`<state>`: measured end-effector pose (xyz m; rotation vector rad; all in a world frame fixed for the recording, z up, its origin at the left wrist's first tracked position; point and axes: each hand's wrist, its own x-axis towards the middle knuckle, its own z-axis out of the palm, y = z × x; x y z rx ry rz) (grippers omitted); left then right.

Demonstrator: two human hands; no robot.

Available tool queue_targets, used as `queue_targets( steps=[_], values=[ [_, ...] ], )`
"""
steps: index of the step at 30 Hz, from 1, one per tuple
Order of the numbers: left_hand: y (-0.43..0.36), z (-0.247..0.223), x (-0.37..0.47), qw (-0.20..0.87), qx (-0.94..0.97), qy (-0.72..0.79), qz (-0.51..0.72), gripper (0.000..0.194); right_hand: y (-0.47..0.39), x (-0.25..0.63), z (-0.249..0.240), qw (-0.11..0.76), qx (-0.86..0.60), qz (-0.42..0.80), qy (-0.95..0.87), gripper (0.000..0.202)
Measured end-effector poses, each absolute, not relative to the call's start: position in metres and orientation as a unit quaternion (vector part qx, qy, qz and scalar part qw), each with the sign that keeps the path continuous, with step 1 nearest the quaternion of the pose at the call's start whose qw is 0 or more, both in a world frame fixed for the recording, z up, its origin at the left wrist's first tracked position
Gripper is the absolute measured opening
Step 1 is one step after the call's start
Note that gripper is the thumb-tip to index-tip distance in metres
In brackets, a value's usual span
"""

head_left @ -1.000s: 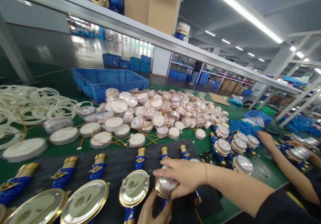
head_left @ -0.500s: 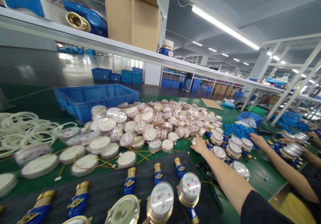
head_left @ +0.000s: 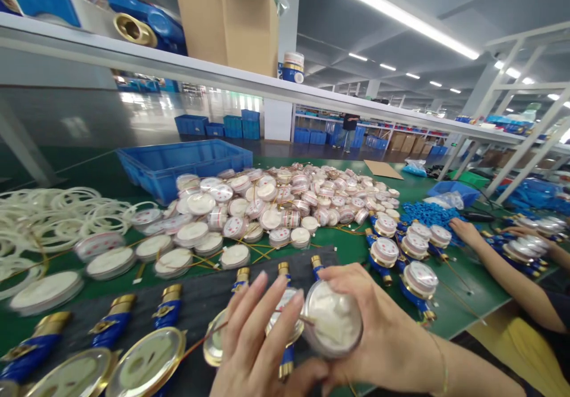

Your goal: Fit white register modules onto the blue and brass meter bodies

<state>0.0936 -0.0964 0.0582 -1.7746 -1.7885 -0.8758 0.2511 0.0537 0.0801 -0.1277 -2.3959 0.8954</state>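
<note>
**Right hand's got a dial unit, left hand's right up next to it**

So the right hand [head_left: 385, 326] has its fingers wrapped around the rim of a round dial unit [head_left: 336, 323], pale back toward the camera. It's held up over the near part of the bench, in front of the black mat [head_left: 205, 296]. The left hand [head_left: 262, 343] is just to the left of it, long fingers stretched out and pointing up. A thin reddish-brown cable [head_left: 202, 343] runs in behind those fingers, and honestly I can't tell if they're pinching it.

Down on the mat there's a row of blue-and-brass bodies [head_left: 169, 311], a few with big round tops in gold rims. Beyond that sits a huge pile of dial units [head_left: 289, 198] on the green bench [head_left: 449, 320], with a blue bin [head_left: 146, 171] behind it and a tangle of whitish rings [head_left: 57, 219] over to the left.

Right side: blue bodies with dials on top [head_left: 418, 278], plus a co-worker's hand [head_left: 465, 231] beside a heap of small blue parts [head_left: 427, 216].
</note>
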Motion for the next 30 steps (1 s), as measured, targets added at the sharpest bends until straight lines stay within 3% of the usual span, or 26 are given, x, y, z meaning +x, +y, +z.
queue_targets(
  steps=[3,6,11,27,30],
  values=[
    [-0.089,0.074,0.095,0.183,-0.674,-0.656,-0.287,0.065,0.045,0.253,0.077,0.285,-0.067,0.504,-0.812,0.092],
    [-0.092,0.075,0.106,0.145,-0.620,-0.671,-0.380,0.055,0.039,0.247,0.068,0.296,-0.091,0.689,-0.656,0.089],
    [-0.093,0.083,0.123,0.090,-0.560,-0.677,-0.470,0.047,0.018,0.237,0.066,0.274,-0.118,0.844,-0.445,0.075],
    [-0.106,0.057,0.124,0.197,-0.568,-0.637,-0.483,0.055,0.004,0.232,0.054,0.352,-0.137,0.832,-0.407,0.084],
    [-0.115,0.052,0.122,0.210,-0.585,-0.636,-0.457,0.055,-0.007,0.226,0.040,0.322,-0.109,0.838,-0.427,0.091]
  ],
)
